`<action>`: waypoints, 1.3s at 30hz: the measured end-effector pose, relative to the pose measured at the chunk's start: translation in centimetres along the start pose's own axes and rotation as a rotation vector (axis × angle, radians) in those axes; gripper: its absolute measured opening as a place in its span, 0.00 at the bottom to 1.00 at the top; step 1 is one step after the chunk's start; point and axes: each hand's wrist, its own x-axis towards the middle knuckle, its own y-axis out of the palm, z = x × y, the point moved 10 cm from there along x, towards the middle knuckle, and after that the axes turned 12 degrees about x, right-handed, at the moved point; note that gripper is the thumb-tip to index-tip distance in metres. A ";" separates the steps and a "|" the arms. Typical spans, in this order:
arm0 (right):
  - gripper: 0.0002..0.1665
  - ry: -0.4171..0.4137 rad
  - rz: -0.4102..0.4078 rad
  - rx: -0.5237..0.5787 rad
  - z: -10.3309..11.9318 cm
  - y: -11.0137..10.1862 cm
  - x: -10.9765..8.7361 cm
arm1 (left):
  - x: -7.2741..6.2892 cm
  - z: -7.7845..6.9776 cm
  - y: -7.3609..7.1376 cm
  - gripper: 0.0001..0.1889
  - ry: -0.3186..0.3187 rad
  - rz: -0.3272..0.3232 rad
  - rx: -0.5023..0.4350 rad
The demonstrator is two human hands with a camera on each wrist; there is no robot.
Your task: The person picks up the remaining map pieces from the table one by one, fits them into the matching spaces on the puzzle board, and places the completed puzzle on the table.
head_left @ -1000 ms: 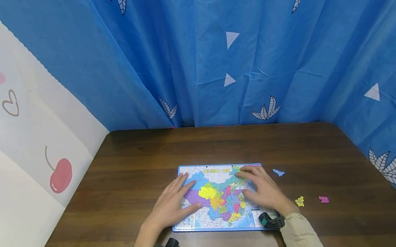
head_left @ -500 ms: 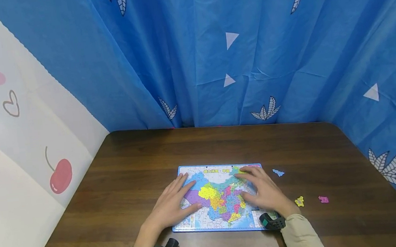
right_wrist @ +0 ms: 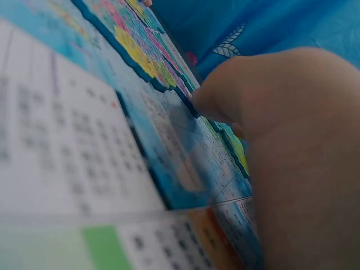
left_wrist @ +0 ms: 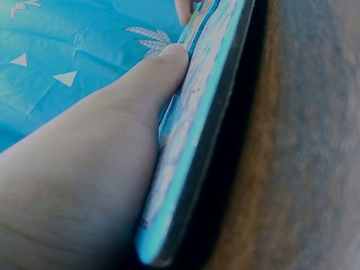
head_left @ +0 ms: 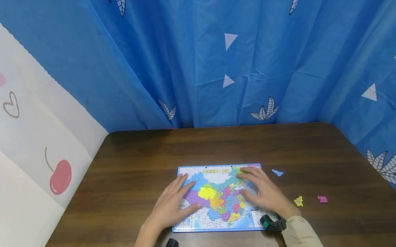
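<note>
A blue-edged map puzzle board [head_left: 213, 225] lies flat on the table, its map built up from colourful raised pieces such as a large yellow one [head_left: 208, 191]. Spread over the board's left part is my left hand [head_left: 170, 204]; its thumb [left_wrist: 169, 59] rests against the map in the left wrist view. My right hand [head_left: 264, 191] lies over the right part, fingers loosely bent at the map's upper right pieces. In the right wrist view, the right thumb [right_wrist: 225, 87] bends down to the edge of the raised pieces. Both hands cover some of the map.
Right of the board lie three loose puzzle pieces: a blue one [head_left: 277, 172], a yellow one [head_left: 298, 201] and a pink one [head_left: 322, 199]. A blue curtain [head_left: 205, 57] hangs behind the wooden table [head_left: 135, 155]. A white printed sheet [head_left: 22, 159] stands at the left.
My right thumb has slid very slightly inward over the map. The left hand keeps its place, and the loose pieces lie as before. The head view has shifted a little.
</note>
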 end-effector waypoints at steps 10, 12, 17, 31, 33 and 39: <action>0.22 -0.023 -0.118 0.042 -0.4 -1.1 -0.2 | 0.0 0.0 0.0 0.42 0.001 0.000 0.000; 0.22 -0.034 -0.141 0.036 -0.3 -1.4 -0.3 | 0.0 0.0 0.0 0.42 0.000 0.001 0.002; 0.21 -0.028 -0.190 0.049 -0.3 -2.1 -0.6 | 0.0 0.1 0.0 0.42 0.001 0.003 0.002; 0.18 -0.004 -0.317 0.032 -0.7 -3.5 -1.2 | -0.1 0.0 -0.1 0.42 -0.003 0.007 -0.016; 0.18 0.001 -0.336 0.029 -0.8 -3.8 -1.3 | -0.1 0.0 -0.1 0.42 -0.002 0.004 -0.018; 0.19 0.066 -0.392 0.026 -1.3 -4.6 -1.6 | -0.1 0.0 -0.1 0.42 0.000 0.006 -0.017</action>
